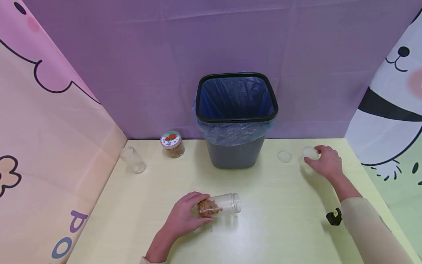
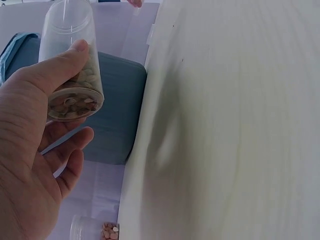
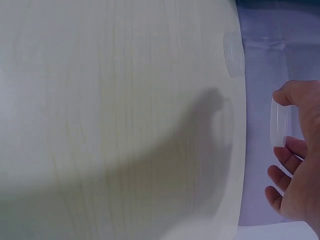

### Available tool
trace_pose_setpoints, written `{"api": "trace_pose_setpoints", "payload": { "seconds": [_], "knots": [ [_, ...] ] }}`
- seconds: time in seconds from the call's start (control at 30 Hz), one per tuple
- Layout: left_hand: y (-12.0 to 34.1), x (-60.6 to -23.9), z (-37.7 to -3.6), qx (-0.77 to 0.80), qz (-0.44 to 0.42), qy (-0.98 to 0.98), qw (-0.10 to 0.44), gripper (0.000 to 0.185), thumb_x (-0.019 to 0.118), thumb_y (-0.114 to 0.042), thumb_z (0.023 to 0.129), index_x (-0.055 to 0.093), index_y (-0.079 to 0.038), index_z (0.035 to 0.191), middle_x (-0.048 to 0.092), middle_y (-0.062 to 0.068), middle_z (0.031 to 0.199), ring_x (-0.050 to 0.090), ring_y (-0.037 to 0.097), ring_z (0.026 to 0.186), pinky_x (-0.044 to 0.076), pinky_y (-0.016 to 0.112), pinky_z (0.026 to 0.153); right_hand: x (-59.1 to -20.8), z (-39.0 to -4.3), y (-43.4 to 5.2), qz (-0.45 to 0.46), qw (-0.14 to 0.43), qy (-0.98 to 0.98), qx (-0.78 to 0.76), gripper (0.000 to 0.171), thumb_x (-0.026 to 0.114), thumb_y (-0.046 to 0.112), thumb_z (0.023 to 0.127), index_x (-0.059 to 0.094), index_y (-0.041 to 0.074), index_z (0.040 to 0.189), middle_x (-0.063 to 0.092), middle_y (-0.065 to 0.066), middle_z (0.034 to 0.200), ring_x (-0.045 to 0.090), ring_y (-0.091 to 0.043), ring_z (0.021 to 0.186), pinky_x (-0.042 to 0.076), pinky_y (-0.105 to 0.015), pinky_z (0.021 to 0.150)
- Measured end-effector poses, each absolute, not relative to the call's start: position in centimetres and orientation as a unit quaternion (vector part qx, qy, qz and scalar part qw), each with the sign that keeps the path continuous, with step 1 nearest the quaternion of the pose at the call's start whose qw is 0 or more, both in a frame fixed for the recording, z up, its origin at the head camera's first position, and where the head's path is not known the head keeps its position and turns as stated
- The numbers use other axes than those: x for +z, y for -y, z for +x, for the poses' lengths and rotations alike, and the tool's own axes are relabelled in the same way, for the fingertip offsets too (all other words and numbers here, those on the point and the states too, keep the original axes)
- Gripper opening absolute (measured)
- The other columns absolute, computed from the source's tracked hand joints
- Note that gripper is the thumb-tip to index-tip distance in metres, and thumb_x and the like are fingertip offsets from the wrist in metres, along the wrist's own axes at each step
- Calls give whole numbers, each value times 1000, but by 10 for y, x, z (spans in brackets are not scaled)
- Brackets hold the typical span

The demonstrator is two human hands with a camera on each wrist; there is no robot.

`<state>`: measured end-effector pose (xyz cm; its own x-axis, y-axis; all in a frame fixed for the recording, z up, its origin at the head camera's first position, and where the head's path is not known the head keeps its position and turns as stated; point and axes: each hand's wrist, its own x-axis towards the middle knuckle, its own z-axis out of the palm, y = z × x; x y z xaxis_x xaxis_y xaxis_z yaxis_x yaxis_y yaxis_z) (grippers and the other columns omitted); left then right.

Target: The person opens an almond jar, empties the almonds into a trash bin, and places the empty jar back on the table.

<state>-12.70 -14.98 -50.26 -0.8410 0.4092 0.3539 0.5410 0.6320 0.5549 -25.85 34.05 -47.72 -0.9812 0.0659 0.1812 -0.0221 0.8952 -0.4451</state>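
A clear plastic jar point(image 1: 227, 202) with brown nugget-like pieces point(image 1: 208, 208) at its base end lies tilted nearly on its side, its uncapped mouth toward the right. My left hand point(image 1: 186, 216) grips it round the base end; in the left wrist view the thumb lies along the jar point(image 2: 70, 25). At the right, my right hand point(image 1: 326, 161) pinches a translucent round lid point(image 1: 310, 153) by its edge, between thumb and fingers. The right wrist view shows this lid point(image 3: 278, 122) held off the table. A second lid point(image 1: 284, 156) lies on the table to its left.
A grey bin point(image 1: 234, 152) with a blue liner stands at the table's back. Left of it are a lidded jar of brown bits point(image 1: 173, 145) and a clear jar point(image 1: 133, 160) at the left edge. A small black object point(image 1: 334, 217) sits by the right forearm.
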Motion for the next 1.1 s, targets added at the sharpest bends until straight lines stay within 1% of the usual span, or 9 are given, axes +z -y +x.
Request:
{"api": "trace_pose_setpoints", "payload": {
  "seconds": [0.13, 0.33, 0.5, 0.63, 0.8, 1.1],
  "knots": [
    [150, -504, -126, -339, -263, 898, 96, 66, 92, -38, 62, 68, -15, 119, 62, -13, 112, 57, 7, 104, 51, 32, 87, -479, -265, -345, -11, 73, 973, 219, 60, 65, 36, 86, 53, -12, 120, 58, -30, 107, 51, -48, 98, 39, -63, 75],
    [149, -506, -124, -344, -253, 899, 95, 66, 93, -36, 60, 69, -16, 118, 62, -14, 112, 57, 6, 104, 51, 32, 87, -478, -274, -346, -21, 30, 976, 215, 63, 62, 40, 88, 51, -11, 123, 57, -29, 112, 52, -47, 101, 39, -63, 75],
    [148, -506, -122, -346, -252, 899, 93, 65, 93, -36, 61, 68, -18, 118, 62, -13, 112, 57, 7, 104, 51, 32, 86, -479, -277, -346, -20, 2, 976, 217, 66, 61, 42, 89, 48, -11, 126, 56, -29, 116, 51, -48, 104, 38, -63, 77],
    [148, -505, -121, -348, -247, 900, 93, 65, 93, -35, 61, 69, -16, 118, 62, -12, 112, 56, 7, 104, 51, 33, 86, -480, -280, -344, -15, -8, 977, 212, 65, 61, 43, 89, 49, -9, 126, 56, -30, 116, 50, -49, 104, 37, -64, 78],
    [148, -505, -121, -351, -245, 899, 91, 65, 93, -35, 61, 69, -16, 118, 61, -12, 112, 56, 7, 105, 51, 32, 87, -479, -279, -339, -19, -25, 978, 204, 65, 61, 41, 88, 49, -8, 127, 54, -30, 117, 49, -51, 104, 37, -65, 79],
    [150, -506, -122, -349, -250, 898, 96, 65, 93, -37, 61, 69, -16, 118, 62, -12, 112, 56, 7, 104, 51, 33, 87, -480, -280, -333, -17, -39, 981, 190, 66, 65, 42, 86, 50, -6, 129, 56, -30, 117, 50, -54, 104, 39, -63, 77]
  ]
}}
